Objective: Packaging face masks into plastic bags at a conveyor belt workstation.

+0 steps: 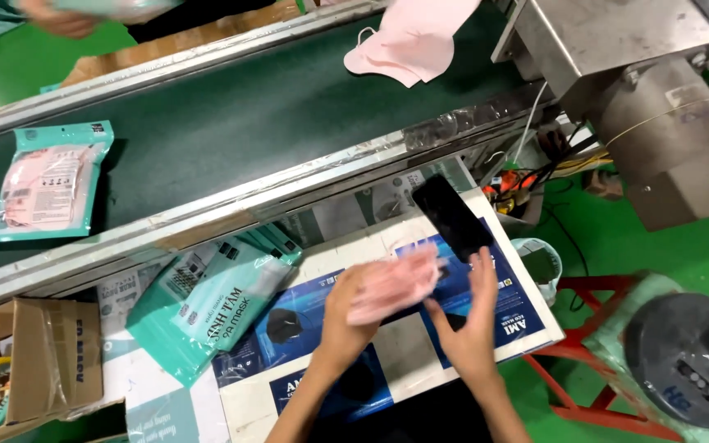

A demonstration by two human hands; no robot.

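While both hands are hovering over the bench (527,316), the left hand (345,308) is gripping a pink face mask (394,285). The right hand (469,324) is lying open, fingertips touching the mask's edge, just beside a black phone (451,216).

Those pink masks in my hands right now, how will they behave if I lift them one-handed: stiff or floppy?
Probably floppy: the pink masks look like thin soft fabric, sagging between the left hand and right hand. Likely very light for their size. As a loose stack, they may fan apart or slide, much like the pink masks on the belt that lie splayed.
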